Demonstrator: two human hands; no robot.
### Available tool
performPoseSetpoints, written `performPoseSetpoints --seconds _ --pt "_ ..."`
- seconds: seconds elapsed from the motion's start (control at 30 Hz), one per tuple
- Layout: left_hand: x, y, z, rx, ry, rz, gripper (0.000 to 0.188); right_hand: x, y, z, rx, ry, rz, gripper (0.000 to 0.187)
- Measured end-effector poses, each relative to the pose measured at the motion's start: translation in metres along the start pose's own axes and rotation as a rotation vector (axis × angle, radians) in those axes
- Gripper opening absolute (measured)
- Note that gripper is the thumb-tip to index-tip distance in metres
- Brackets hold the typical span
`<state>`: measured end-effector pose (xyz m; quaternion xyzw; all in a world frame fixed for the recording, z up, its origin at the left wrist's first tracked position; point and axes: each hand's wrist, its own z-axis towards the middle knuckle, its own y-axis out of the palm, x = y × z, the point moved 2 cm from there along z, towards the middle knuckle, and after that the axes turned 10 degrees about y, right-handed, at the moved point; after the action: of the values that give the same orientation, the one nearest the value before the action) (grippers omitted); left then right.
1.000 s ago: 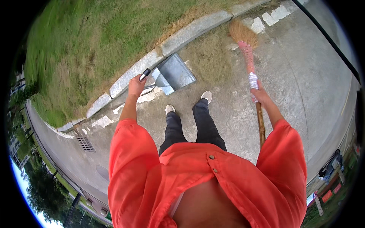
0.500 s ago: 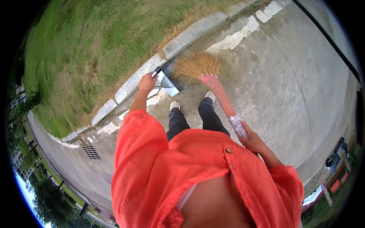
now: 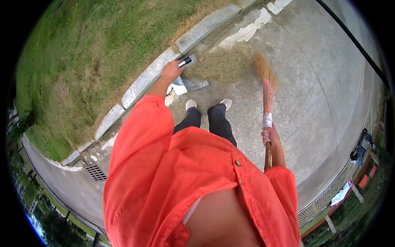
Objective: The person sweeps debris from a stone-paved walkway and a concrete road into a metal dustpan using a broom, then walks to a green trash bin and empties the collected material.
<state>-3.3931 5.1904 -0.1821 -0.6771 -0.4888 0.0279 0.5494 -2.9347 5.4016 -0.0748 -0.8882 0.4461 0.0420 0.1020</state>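
Note:
My left hand [image 3: 172, 71] is closed round the black-tipped handle of a metal dustpan [image 3: 179, 87], which rests on the concrete beside the curb. Part of the pan is hidden behind the hand and handle. A loose spread of dry grass clippings [image 3: 224, 65] lies at the pan's mouth. Off to the right, my right hand [image 3: 272, 135] grips a straw broom [image 3: 268, 92] by its wrapped handle, where white film covers the pink binding. The broom's bristles point away from me, at the right edge of the clippings and apart from the dustpan.
A stone curb [image 3: 148, 78] runs diagonally along a grass lawn [image 3: 94, 61] on the left. Close to the curb at lower left is a drain grate [image 3: 96, 173]. A dark pole [image 3: 354, 39] crosses the upper right. A parked scooter [image 3: 362, 147] stands at the far right.
The broom has swung right, away from the dustpan, uncovering the clippings, and now stands more upright in view. My left hand and the dustpan handle have shifted slightly right and farther away.

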Motion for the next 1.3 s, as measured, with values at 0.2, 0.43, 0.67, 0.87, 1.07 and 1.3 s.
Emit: performPoseSetpoints --seconds 0.2,0.43,0.67,0.87,1.07,1.3 --pt "-0.035 0.005 -0.021 -0.057 -0.058 0.053 0.026 0.068 0.095 -0.011 -0.073 0.039 -0.330 0.072" --pt "-0.024 0.012 -0.024 -0.017 -0.046 0.009 0.025 0.101 0.114 -0.058 -0.182 -0.134 -1.039 0.076" --pt "-0.029 0.019 -0.043 0.070 -0.123 0.022 0.027 0.095 0.067 -0.098 -0.295 -0.219 -0.870 0.073" --pt "-0.032 0.011 -0.060 0.134 -0.189 -0.013 0.023 0.037 0.019 -0.132 -0.089 -0.042 -0.662 0.069" --pt "-0.029 0.013 -0.070 0.213 -0.249 -0.059 0.020 -0.057 -0.038 -0.018 -0.005 -0.185 -0.220 0.070" --pt "-0.028 0.027 -0.060 0.205 -0.366 0.031 0.019 -0.058 0.005 0.029 -0.098 -0.146 -0.634 0.068"
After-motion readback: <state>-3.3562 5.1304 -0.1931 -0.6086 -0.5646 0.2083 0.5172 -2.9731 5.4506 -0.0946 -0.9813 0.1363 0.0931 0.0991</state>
